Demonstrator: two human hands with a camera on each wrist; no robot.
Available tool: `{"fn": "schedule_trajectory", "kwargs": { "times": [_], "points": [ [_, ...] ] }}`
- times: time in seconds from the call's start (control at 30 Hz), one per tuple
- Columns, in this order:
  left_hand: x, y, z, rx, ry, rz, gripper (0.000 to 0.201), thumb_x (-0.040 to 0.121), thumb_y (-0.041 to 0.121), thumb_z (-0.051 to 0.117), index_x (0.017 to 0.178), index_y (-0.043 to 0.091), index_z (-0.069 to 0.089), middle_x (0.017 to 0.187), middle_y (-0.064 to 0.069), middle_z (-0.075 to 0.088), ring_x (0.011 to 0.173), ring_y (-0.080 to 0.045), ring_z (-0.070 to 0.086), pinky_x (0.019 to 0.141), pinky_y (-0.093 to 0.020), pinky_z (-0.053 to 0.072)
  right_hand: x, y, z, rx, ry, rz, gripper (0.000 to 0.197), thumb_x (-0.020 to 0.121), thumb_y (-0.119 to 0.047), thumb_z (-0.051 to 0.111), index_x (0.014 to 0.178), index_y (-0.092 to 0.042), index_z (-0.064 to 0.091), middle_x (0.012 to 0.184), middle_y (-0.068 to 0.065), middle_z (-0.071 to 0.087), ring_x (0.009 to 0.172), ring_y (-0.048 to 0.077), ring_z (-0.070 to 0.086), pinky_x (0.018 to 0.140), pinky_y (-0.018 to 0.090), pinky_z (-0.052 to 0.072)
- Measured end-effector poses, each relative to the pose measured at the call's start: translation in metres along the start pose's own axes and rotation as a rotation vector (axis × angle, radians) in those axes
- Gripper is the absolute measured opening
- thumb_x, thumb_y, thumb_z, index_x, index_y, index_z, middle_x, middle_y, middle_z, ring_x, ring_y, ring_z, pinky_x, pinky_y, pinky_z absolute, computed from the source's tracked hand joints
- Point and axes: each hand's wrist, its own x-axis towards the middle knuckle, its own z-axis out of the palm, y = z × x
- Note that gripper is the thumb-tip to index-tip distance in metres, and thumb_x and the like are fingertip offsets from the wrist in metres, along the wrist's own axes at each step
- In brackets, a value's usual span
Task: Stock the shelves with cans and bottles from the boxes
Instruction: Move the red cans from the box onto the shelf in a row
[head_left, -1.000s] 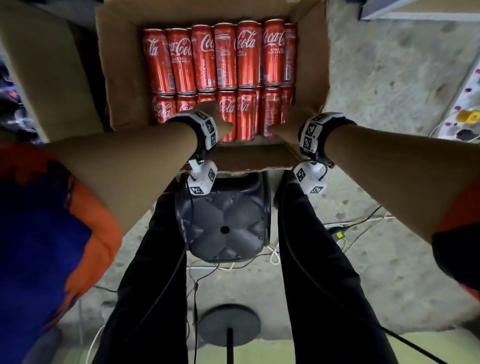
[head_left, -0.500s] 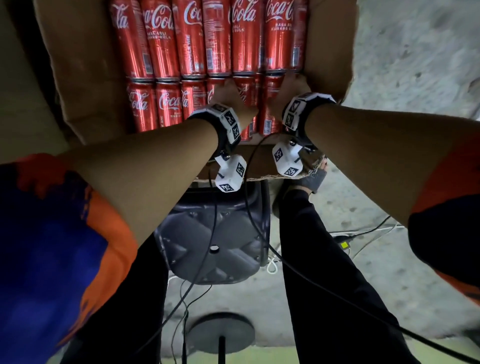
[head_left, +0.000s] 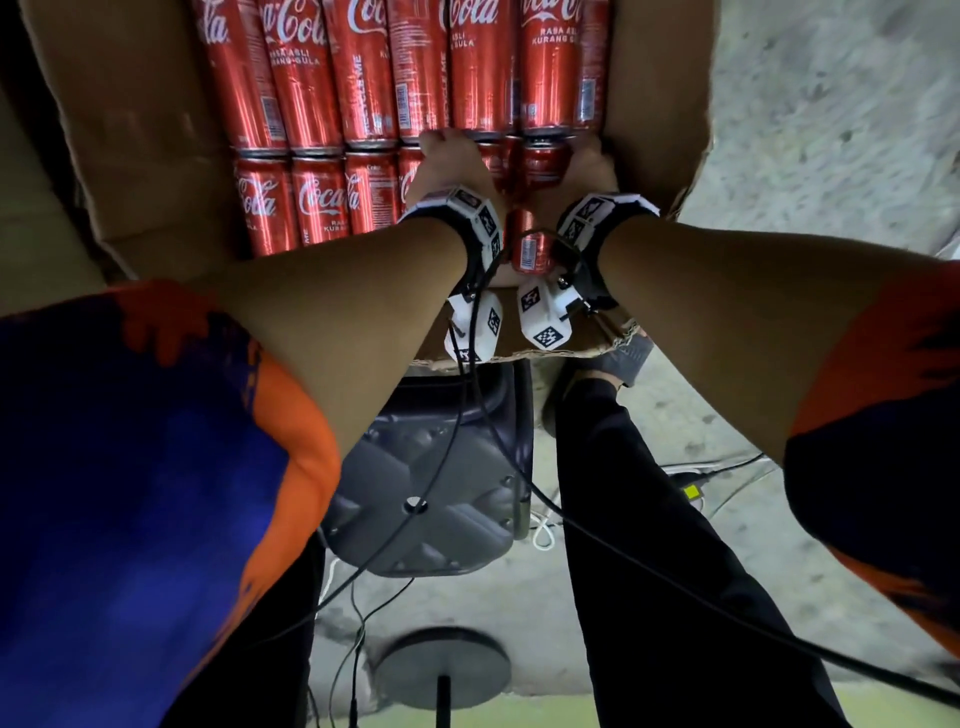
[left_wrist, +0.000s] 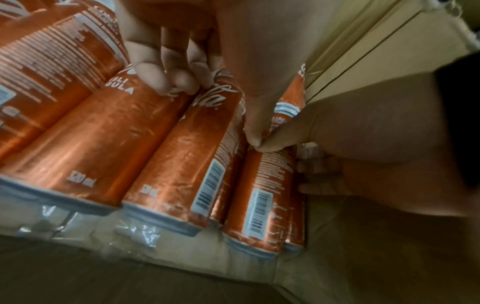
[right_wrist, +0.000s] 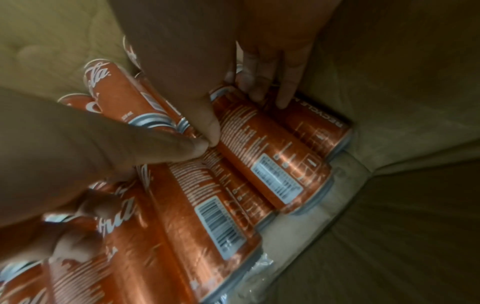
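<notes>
Cardboard box (head_left: 135, 156) on the concrete floor (head_left: 831, 130), packed with two rows of red Coca-Cola cans (head_left: 363, 78) lying on their sides. Both hands reach into the near row at the box's right end. Left hand (head_left: 447, 166): fingers curled over a can (left_wrist: 179, 156). Right hand (head_left: 584, 174): thumb and fingers clasp the neighbouring can (right_wrist: 270, 156). Thumbs touching.

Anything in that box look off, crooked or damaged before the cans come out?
No dents or spills show. The cans lie in neat rows in the cardboard box. Loose clear plastic wrap is bunched at the near can ends. The left hand and right hand meet over the right-end cans.
</notes>
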Motion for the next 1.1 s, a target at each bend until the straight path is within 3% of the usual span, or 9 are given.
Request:
{"fn": "schedule_trajectory", "kwargs": {
  "times": [0.1, 0.23, 0.33, 0.47, 0.6, 0.7, 0.87, 1.0, 1.1],
  "points": [
    [-0.005, 0.002, 0.001, -0.006, 0.02, -0.029, 0.07, 0.091, 0.016, 0.068, 0.148, -0.001, 0.03, 0.148, -0.022, 0.032, 0.128, -0.035, 0.052, 0.109, -0.043, 0.046, -0.002, 0.0, 0.007, 0.007, 0.025, -0.018, 0.077, 0.073, -0.054, 0.08, 0.134, -0.018, 0.049, 0.124, 0.004, 0.061, 0.103, 0.016, 0.061, 0.099, 0.039, 0.051],
    [-0.009, 0.003, 0.003, -0.04, 0.066, -0.037, 0.082, 0.082, 0.023, 0.079, 0.148, 0.005, 0.033, 0.15, -0.017, 0.033, 0.13, -0.034, 0.05, 0.108, -0.042, 0.046, -0.011, 0.007, -0.002, 0.013, -0.103, -0.001, 0.058, 0.085, -0.028, 0.077, 0.136, -0.013, 0.053, 0.13, 0.004, 0.058, 0.114, 0.02, 0.06, 0.096, 0.03, 0.051],
    [-0.009, -0.002, 0.008, -0.078, 0.084, -0.015, 0.085, 0.079, 0.022, 0.081, 0.149, 0.008, 0.034, 0.149, -0.015, 0.039, 0.128, -0.032, 0.053, 0.106, -0.04, 0.048, -0.018, 0.012, 0.0, -0.03, -0.121, -0.031, 0.055, 0.092, -0.03, 0.071, 0.139, -0.014, 0.048, 0.135, 0.007, 0.057, 0.123, 0.024, 0.057, 0.104, 0.034, 0.046],
    [-0.011, -0.005, 0.016, -0.118, -0.02, 0.008, 0.083, 0.083, 0.014, 0.076, 0.15, 0.012, 0.027, 0.13, -0.01, 0.059, 0.114, -0.026, 0.062, 0.093, -0.037, 0.055, -0.028, 0.021, 0.003, 0.064, -0.088, -0.017, 0.067, 0.089, -0.029, 0.075, 0.144, -0.016, 0.039, 0.137, 0.003, 0.056, 0.128, 0.02, 0.054, 0.108, 0.029, 0.039],
    [-0.02, -0.011, 0.025, -0.014, -0.006, 0.037, 0.084, 0.067, 0.04, 0.088, 0.136, 0.015, 0.047, 0.136, -0.011, 0.051, 0.127, -0.03, 0.051, 0.106, -0.043, 0.047, -0.04, 0.038, -0.002, 0.12, -0.131, 0.0, 0.071, 0.085, -0.019, 0.079, 0.146, -0.012, 0.041, 0.139, 0.008, 0.054, 0.125, 0.023, 0.055, 0.091, 0.02, 0.043],
    [-0.029, -0.025, 0.033, 0.038, -0.067, 0.085, 0.077, 0.061, 0.06, 0.078, 0.123, 0.02, 0.056, 0.127, -0.007, 0.053, 0.125, -0.032, 0.051, 0.11, -0.039, 0.036, -0.049, 0.037, -0.012, 0.131, -0.128, 0.006, 0.07, 0.081, -0.019, 0.082, 0.142, -0.014, 0.047, 0.136, 0.005, 0.057, 0.123, 0.02, 0.057, 0.085, 0.017, 0.041],
    [-0.069, -0.041, 0.007, -0.112, -0.042, 0.134, 0.095, 0.074, 0.034, 0.088, 0.151, 0.012, 0.035, 0.154, -0.007, 0.03, 0.138, -0.026, 0.039, 0.109, -0.028, 0.034, -0.08, 0.028, -0.033, 0.213, -0.087, -0.054, 0.061, 0.081, -0.023, 0.082, 0.136, -0.02, 0.055, 0.125, -0.002, 0.064, 0.113, 0.015, 0.058, 0.1, 0.027, 0.045],
    [-0.108, -0.051, -0.027, -0.236, -0.018, 0.205, 0.091, 0.078, 0.026, 0.084, 0.153, 0.015, 0.033, 0.146, 0.001, 0.046, 0.133, -0.018, 0.046, 0.102, -0.024, 0.038, -0.111, 0.021, -0.043, 0.279, -0.075, -0.055, 0.074, 0.071, -0.031, 0.087, 0.138, -0.03, 0.056, 0.123, -0.009, 0.066, 0.11, 0.014, 0.06, 0.103, 0.037, 0.05],
    [-0.14, -0.058, -0.051, -0.316, -0.058, 0.218, 0.092, 0.075, 0.037, 0.086, 0.15, 0.019, 0.037, 0.14, 0.01, 0.052, 0.126, -0.01, 0.051, 0.106, -0.03, 0.044, -0.14, 0.017, -0.056, 0.275, -0.042, -0.124, 0.069, 0.074, -0.031, 0.084, 0.136, -0.027, 0.056, 0.113, -0.013, 0.064, 0.105, 0.011, 0.059, 0.096, 0.03, 0.048]
  ]
}}
